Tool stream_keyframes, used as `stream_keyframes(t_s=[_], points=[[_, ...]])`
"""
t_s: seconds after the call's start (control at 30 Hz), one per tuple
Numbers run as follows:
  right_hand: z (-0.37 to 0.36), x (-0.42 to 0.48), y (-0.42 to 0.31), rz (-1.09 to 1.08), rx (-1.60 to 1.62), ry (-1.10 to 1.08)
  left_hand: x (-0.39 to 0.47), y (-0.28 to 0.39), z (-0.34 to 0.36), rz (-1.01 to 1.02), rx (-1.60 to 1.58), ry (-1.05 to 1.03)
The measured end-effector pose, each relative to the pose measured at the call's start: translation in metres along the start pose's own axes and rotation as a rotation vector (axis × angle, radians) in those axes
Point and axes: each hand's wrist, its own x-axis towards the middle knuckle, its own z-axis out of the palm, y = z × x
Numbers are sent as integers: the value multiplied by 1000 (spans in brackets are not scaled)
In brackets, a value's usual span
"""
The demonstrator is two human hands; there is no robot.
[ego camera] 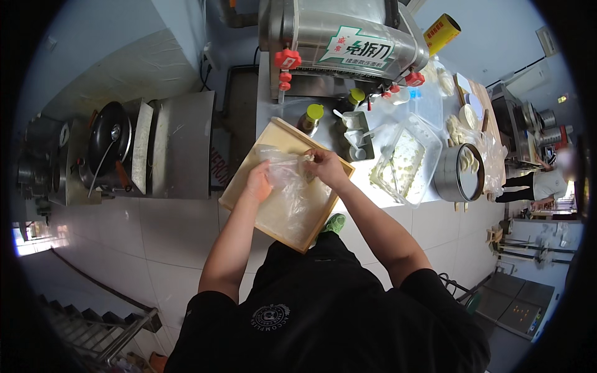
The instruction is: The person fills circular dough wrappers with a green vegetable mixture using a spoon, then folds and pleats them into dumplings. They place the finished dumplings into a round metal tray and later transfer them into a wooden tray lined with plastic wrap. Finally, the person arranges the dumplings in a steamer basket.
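A shallow wooden tray (322,221) sits at an angle before me, partly over the counter's front edge. Above it, a clear plastic bag (289,179) hangs crumpled between my hands. My left hand (259,181) grips one side of the bag, thumb uppermost. On the other side, my right hand (326,168) pinches the bag's bunched edge; a small pale lump shows at those fingertips, too unclear to name. Sheer plastic drapes down over the tray's pale bottom.
Behind the tray are a bottle with a yellow-green cap (315,112), a metal container with white spoons (359,135) and a dough-pressing machine (345,42). To the right are a clear plastic bin (431,161) and round metal steamer (450,175). A person (550,184) stands far right.
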Motion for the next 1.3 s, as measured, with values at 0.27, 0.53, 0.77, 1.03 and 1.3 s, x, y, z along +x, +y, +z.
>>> stream_keyframes(t_s=[0.27,0.53,0.77,1.03,1.3], points=[[-35,-33,4,37,395,288,-2,2,-15,43,36,111],[-151,-134,-28,126,252,562,-25,3,-12,103,250,180],[-365,-223,2,72,-327,1045,-19,-9,-27,194,348,232],[-485,-205,34,371,-1040,837,-26,-14,-23,311,439,365],[-487,-175,39,519,-1063,564,-24,-17,-40,339,469,564]])
